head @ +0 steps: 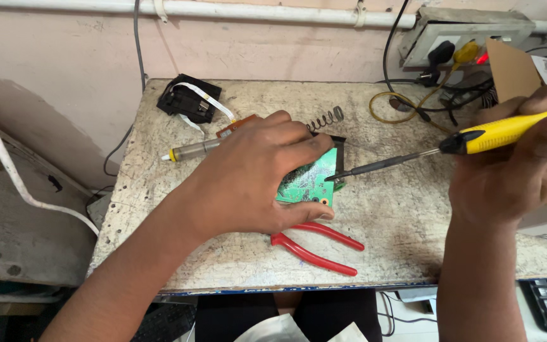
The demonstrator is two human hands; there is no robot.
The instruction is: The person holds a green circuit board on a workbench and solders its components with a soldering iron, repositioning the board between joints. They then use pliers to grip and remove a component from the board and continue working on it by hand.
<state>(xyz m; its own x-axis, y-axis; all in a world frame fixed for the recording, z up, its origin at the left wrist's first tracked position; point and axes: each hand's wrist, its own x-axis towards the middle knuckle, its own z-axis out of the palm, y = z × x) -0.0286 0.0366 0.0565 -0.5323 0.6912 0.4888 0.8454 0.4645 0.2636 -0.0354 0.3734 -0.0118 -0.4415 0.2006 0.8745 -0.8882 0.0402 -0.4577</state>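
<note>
My left hand (254,180) grips the green circuit board (308,180) on the counter (387,215); my right hand (514,171) holds the yellow soldering iron (476,140), tip touching the board.

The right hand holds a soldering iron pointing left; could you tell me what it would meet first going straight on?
The right hand aims the soldering iron at the green circuit board, apparently already touching its right edge; behind it, the left hand.

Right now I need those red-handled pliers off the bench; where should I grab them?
Take the red-handled pliers by both handles together, from the near bench edge. The handles splay open toward the right and lie bare; the jaw end is hidden under the left hand.
</note>
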